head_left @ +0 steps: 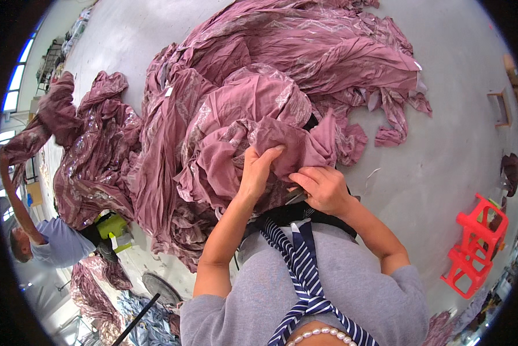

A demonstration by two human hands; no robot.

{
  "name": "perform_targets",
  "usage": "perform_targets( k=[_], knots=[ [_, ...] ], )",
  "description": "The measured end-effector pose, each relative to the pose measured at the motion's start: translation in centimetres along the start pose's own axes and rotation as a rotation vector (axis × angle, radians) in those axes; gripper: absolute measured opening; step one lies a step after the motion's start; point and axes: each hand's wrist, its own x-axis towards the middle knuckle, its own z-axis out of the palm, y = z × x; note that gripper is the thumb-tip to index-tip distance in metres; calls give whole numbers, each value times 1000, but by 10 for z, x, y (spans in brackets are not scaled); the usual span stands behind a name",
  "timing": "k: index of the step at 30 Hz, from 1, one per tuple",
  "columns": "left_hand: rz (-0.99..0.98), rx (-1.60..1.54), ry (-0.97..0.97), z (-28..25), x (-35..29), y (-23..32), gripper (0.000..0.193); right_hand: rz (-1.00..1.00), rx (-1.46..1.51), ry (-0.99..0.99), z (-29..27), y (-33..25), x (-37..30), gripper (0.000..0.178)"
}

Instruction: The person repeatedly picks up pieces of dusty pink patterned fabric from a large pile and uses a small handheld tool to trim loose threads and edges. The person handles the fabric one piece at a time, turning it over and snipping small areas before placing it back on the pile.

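Observation:
A large heap of dusty-pink patterned fabric [247,106] lies in front of me and spills over my lap. My left hand [258,170] is closed on a fold of it, thumb on top. Close by on the right, my right hand [325,187] pinches the same fabric near its edge, its fingers curled under. A small metal tool [296,197] with an orange-brown part pokes out below the right hand's fingers. It looks like thread snips, though most of it is hidden. The stretch of cloth between the hands is bunched and raised.
Red plastic stools [477,245] stand on the grey floor [409,173] at right. At far left, a person in a light blue shirt [63,242] lifts similar fabric [94,161] beside a lime-green chair [113,228]. Blue-grey cloth [146,317] lies at lower left, near a dark pole [136,319].

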Motion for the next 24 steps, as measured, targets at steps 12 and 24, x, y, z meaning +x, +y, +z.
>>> perform_targets(
  k=[12,24],
  knots=[
    [250,229,-278,-4,-6,37,18,347,433,-23,-68,19,80,19],
    [241,328,-138,-39,-45,25,16,930,749,56,-48,37,7,21]
  ],
)
